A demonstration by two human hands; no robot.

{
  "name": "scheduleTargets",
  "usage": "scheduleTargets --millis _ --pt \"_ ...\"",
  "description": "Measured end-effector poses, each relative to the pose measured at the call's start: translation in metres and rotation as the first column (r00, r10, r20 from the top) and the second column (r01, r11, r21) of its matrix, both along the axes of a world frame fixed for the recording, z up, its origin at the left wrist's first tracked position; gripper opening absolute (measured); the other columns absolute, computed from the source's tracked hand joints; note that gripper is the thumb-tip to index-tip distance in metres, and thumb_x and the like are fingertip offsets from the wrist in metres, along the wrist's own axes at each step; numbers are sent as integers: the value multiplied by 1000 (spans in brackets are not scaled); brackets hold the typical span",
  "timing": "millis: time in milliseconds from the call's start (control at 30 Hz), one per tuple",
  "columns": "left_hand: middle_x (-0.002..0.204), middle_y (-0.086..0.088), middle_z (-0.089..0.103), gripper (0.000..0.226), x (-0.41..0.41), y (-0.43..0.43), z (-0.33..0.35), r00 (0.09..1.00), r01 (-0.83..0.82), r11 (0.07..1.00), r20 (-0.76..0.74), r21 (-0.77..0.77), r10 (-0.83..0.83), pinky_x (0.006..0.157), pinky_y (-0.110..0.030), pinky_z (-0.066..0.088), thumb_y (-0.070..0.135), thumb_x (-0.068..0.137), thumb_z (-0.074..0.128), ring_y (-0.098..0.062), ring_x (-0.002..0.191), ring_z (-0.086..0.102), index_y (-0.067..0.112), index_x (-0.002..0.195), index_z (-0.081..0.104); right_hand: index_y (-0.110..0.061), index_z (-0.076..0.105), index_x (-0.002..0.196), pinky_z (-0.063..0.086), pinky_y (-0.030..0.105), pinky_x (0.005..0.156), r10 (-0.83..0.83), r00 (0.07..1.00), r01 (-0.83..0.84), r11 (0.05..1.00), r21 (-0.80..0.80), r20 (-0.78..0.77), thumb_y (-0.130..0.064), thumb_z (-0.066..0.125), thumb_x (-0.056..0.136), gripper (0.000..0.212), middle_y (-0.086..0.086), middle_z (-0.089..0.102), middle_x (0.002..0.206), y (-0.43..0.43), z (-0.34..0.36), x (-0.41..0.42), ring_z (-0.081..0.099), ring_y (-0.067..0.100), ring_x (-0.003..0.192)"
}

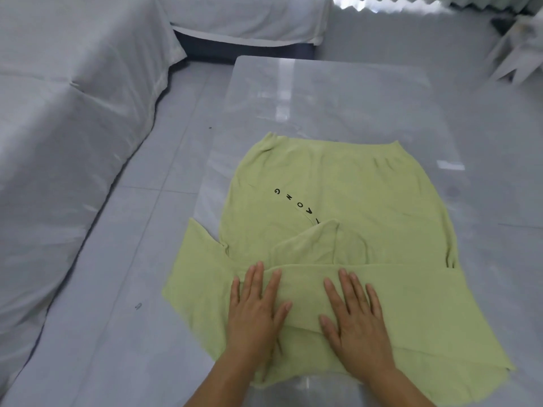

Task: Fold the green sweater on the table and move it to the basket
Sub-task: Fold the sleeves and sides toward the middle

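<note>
The green sweater (338,195) lies spread on the glossy table (338,92). Its near end runs under the forearms and off the bottom edge. One sleeve (426,304) is folded across the body, and a raised fold hides the end of the black lettering (293,201). The letters that show, turned away from the camera, read G, N, O, A and one partly covered. The left hand (255,312) and right hand (355,318) lie flat with straight fingers, pressing the sweater at the folded sleeve and gripping nothing. A sheet-draped sofa (73,127) stands at left.
</note>
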State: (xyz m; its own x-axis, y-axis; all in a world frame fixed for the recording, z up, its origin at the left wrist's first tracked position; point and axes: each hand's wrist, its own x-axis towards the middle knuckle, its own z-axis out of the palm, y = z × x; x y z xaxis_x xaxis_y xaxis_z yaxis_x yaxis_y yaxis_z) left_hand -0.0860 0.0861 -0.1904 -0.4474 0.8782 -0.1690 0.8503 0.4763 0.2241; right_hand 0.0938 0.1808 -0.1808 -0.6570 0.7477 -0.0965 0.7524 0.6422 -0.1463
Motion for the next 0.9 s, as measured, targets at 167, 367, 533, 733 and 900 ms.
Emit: scheduleTargets --millis 167,367,533,733,900 --pt "140 -8 49 59 -39 -20 8 990 91 995 -104 -36 -95 109 -45 4 54 94 4 -23 135 23 27 133 39 -20 30 142 19 47 110 -1 1000 1 1000 6 -6 -52 15 94 60 13 32 149 -1 1 2 26 25 138" --pt "143 -8 43 56 -72 -37 1 984 47 995 -176 90 -31 112 -43 3 49 96 7 -19 145 -1 25 132 43 -20 30 142 21 48 109 -5 1000 5 1000 6 -19 -52 15 94 60 12 33 148 -1 1 1 27 25 137" --pt "130 -26 49 75 -99 -61 11 813 -555 829 253 68 524 97 -52 37 59 78 37 -42 121 44 -1 121 49 -20 29 142 22 48 108 -8 999 9 1000 12 -32 -52 15 94 59 12 34 148 -2 0 1 28 25 136" --pt "135 -12 49 59 -112 -71 29 -158 -831 334 763 -446 627 103 -37 32 43 92 48 -30 127 43 -3 130 47 -19 27 143 20 48 108 -6 1000 6 1000 -18 0 -51 14 94 60 13 33 148 0 2 1 26 25 137" --pt "105 -8 64 27 -132 -52 36 -308 -821 315 834 -476 458 89 -33 42 22 93 52 -20 86 62 2 105 63 -19 28 143 20 48 108 -6 1000 6 999 -32 15 -52 15 94 60 12 32 149 0 2 2 25 25 138"
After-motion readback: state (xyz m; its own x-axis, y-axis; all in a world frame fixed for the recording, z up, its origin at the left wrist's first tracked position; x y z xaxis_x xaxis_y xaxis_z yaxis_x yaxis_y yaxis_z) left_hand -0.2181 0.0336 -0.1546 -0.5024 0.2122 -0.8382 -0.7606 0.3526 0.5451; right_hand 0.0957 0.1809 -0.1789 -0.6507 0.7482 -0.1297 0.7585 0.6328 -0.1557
